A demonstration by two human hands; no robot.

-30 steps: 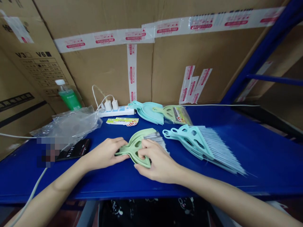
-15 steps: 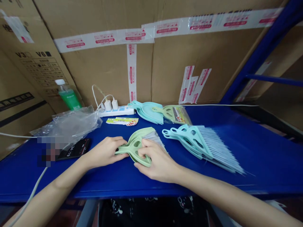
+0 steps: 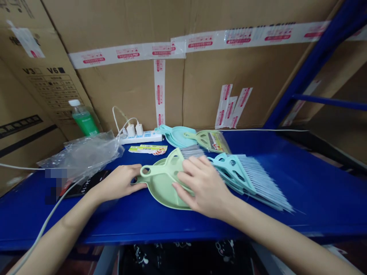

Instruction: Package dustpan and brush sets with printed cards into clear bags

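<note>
My left hand [image 3: 124, 181] is closed on the handle of a light green dustpan [image 3: 163, 191], which lies on the blue table. In my right hand [image 3: 202, 185] is a light green hand brush [image 3: 170, 164], gripped by its wide body, with grey bristles pointing away to the back right. The brush is lifted above the dustpan, and its ring-ended handle points left. Part of its body is hidden behind my right fingers. Just right of that hand lie stacked light blue hand brushes [image 3: 235, 172] with pale bristles, their handle ends partly covered.
Behind are light blue dustpans [image 3: 182, 135] and a bagged green brush or dustpan [image 3: 206, 140]. A power strip [image 3: 146, 136] with chargers, a yellow label card [image 3: 147, 149], clear plastic bags [image 3: 91, 152], a green bottle [image 3: 86, 120] and a black device [image 3: 91, 185] are left. Cardboard boxes [image 3: 129, 88] wall the back.
My right hand has moved right and slightly up with the green brush, separating it from the dustpan, whose inside now shows. My left hand stays on the dustpan handle.
</note>
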